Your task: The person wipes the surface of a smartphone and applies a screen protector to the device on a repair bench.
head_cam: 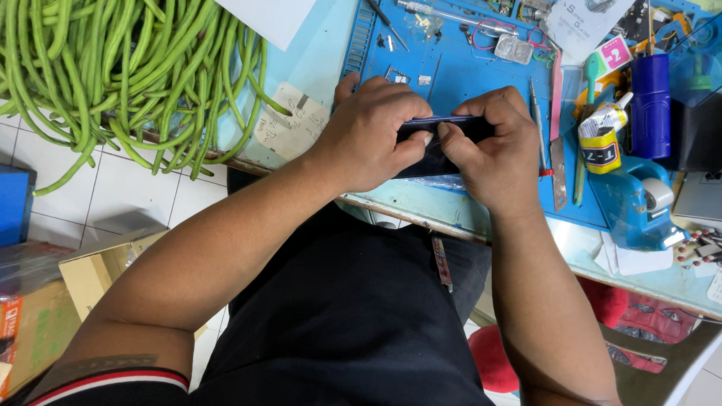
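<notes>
We counted two hands, left hand (372, 134) and right hand (493, 152) | one dark phone (437, 141) | one blue mat (464, 61) | one bean heap (108, 54) | two cardboard boxes (23, 310) | one glue bottle (603, 136)

- A pale blue counter (319, 55) runs across the top of the view, its worn edge facing down.
- A blue work mat (464, 69) covers the counter's middle.
- White floor tiles (118, 184) with dark grout lie below at left.
- Cardboard boxes (90, 272) stand on the floor at lower left, a blue box (0, 203) just beyond them.
- A red stool (492, 359) shows at lower right.
- Even, soft light; shadows are faint.
</notes>
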